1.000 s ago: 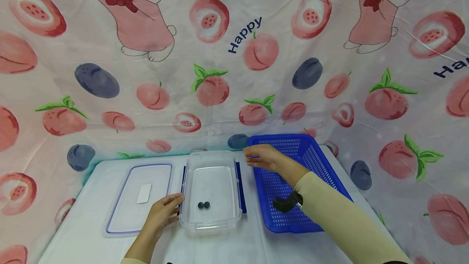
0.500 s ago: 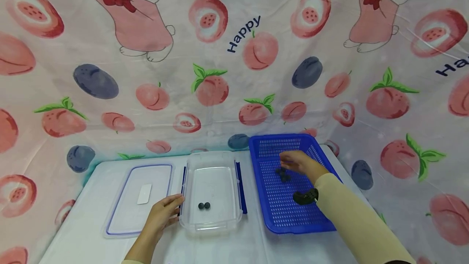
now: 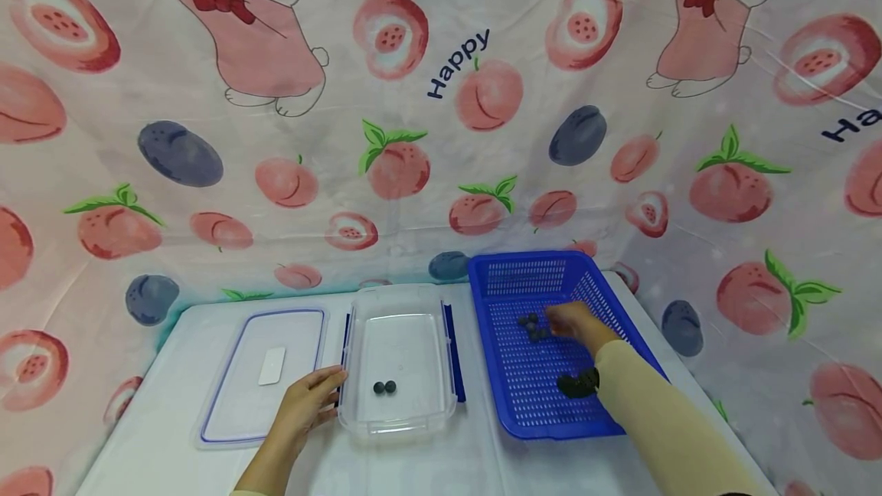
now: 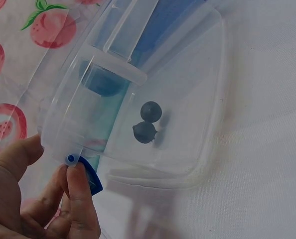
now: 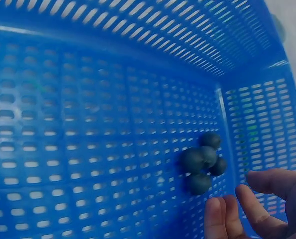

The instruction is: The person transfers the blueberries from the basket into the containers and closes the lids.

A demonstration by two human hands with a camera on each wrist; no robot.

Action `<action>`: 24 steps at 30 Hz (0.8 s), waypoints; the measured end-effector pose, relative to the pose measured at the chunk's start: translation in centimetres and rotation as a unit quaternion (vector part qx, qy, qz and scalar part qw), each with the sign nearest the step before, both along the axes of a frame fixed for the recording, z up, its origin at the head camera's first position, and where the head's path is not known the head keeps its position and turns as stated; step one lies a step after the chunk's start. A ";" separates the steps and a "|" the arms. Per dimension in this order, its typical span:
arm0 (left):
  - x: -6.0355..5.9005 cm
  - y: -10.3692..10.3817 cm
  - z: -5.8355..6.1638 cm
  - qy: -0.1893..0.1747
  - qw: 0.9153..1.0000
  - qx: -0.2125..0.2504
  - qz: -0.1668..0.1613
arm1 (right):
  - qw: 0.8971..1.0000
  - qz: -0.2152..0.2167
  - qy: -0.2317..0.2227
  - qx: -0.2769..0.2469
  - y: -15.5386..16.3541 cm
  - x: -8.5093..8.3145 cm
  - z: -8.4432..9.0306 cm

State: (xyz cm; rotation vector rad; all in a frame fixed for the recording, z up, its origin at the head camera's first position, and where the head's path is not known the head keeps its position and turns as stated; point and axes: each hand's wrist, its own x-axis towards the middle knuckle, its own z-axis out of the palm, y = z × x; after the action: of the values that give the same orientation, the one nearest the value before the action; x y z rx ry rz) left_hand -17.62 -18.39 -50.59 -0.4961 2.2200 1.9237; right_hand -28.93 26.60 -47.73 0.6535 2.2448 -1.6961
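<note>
My left hand holds the left side of a clear plastic box. In the left wrist view the thumb is at the rim and fingertips touch the blue latch. Two dark blueberries lie side by side on the box floor. My right hand is inside a blue perforated basket, just right of a small cluster of blueberries. In the right wrist view its thumb and fingers are apart, with nothing between them, close to the blueberries.
A clear lid with a blue seal and a white label lies left of the box. A second blue latch sticks out along the box's right side. Behind the white-covered table hangs a fruit-print cloth.
My right hand has moved from between box and basket, rightward and down into the basket beside the blueberries. My left hand has stayed at the box.
</note>
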 end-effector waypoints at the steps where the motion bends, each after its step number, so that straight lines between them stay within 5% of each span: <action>1: 0.0 0.0 0.0 0.000 1.000 0.000 0.000 | 1.000 -0.003 0.000 0.004 0.1 0.1 -0.2; 24: 0.1 0.0 0.2 -0.005 1.000 -0.002 -0.003 | 0.999 -0.042 -0.004 0.030 -1.0 0.1 -3.1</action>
State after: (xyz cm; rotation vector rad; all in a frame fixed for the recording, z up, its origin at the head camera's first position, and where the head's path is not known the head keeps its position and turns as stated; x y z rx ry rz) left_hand -17.54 -18.35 -50.42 -0.4968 2.2164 1.9112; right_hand -28.87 25.61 -50.82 0.7778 2.3013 -1.6657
